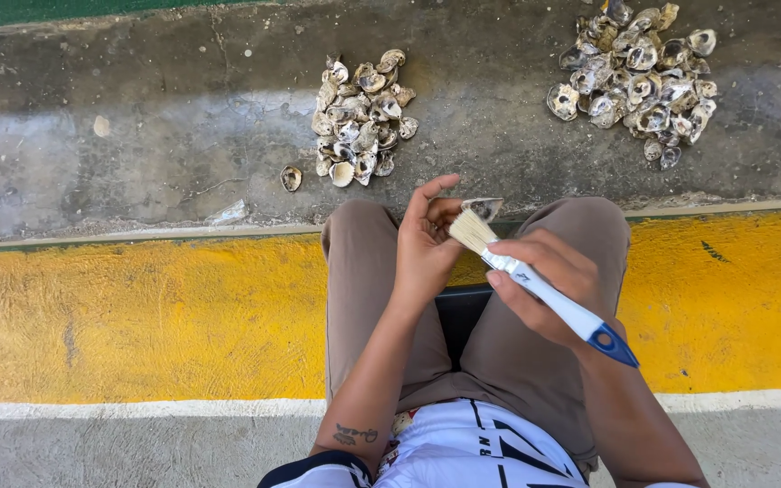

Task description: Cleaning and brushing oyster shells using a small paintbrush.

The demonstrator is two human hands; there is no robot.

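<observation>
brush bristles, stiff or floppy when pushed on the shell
Probably soft and springy: the bristles are pale, fine and splay at the tip. Likely light too, since the right hand holds the brush loosely. The shell looks thin, perhaps brittle.

No packages, labels, signs or screens show anywhere in this view. The nearest thing to lettering is dark print on the white shirt at the near edge, lying between the person's two forearms.
</observation>
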